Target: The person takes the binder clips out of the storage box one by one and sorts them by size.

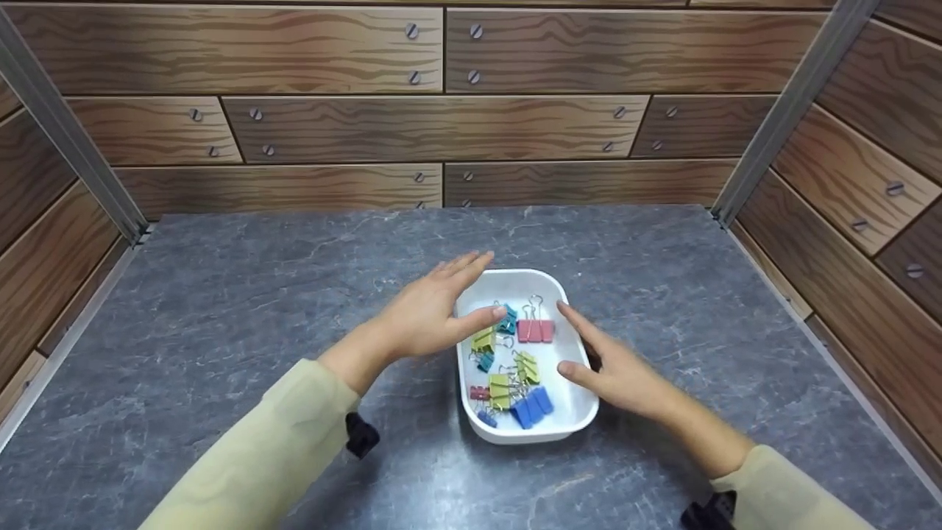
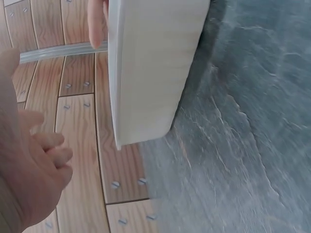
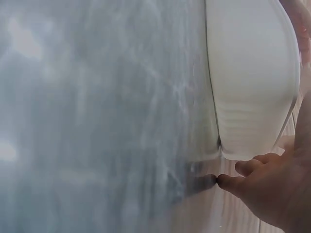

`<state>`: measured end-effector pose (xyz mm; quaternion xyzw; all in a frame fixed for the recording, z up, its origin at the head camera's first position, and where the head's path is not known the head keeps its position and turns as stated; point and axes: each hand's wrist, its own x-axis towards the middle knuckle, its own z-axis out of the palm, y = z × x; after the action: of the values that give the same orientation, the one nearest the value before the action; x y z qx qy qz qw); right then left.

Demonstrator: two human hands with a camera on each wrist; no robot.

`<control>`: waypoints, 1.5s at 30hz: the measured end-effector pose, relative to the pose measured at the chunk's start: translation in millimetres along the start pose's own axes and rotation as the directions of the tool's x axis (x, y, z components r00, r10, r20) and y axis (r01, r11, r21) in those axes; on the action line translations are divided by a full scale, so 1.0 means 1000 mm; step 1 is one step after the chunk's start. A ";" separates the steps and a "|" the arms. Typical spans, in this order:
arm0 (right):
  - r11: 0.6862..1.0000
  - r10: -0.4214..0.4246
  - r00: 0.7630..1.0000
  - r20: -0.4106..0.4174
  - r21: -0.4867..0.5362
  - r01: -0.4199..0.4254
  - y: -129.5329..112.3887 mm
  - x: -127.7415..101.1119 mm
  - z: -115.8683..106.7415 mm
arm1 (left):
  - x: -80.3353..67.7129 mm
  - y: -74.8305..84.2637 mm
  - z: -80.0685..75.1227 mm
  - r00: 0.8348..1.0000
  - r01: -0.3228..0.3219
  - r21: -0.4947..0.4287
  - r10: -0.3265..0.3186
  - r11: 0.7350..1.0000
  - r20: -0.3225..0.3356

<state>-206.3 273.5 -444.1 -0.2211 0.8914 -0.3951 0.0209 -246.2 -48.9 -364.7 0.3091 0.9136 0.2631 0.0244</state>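
Observation:
A white rectangular tub (image 1: 581, 419) stands on the table, holding several binder clips. Among them are a pink clip (image 1: 536, 331), a teal clip (image 1: 508, 321), a blue clip (image 1: 533, 407), a yellow-green clip (image 1: 499, 392) and a small red clip (image 1: 479, 393). Over the tub's left rim hovers my left hand (image 1: 427, 313), fingers extended and holding nothing; the left wrist view shows it apart from the wall. My right hand (image 1: 625, 375) is at the right rim, thumb and forefinger spread over it. Whether it touches the tub is unclear. Its other fingers are mostly hidden in the head view.
The grey marbled table (image 1: 294, 258) spreads around the tub. Wood-patterned panels (image 1: 441, 129) enclose the back and both sides, with metal strips (image 1: 773, 125) at the corners. Black wrist straps (image 1: 360, 434) sit at both sleeves.

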 end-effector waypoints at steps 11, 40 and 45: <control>0.999 -0.009 1.000 -0.001 0.043 0.009 0.007 -0.002 0.006 | 0.031 -0.015 0.008 0.992 -0.024 -0.240 0.052 0.971 0.113; 0.990 0.030 1.000 0.004 0.136 -0.030 0.008 -0.001 0.008 | 0.065 -0.026 0.030 0.952 -0.101 -0.303 0.180 0.948 0.246; 0.989 0.028 1.000 -0.006 0.144 -0.027 0.009 0.002 0.008 | 0.065 -0.024 0.031 0.950 -0.104 -0.246 0.170 0.964 0.263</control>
<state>-209.6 272.5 -455.5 -0.2050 0.8636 -0.4590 0.0385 -305.7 -12.5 -395.2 0.4017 0.8403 0.3211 0.1715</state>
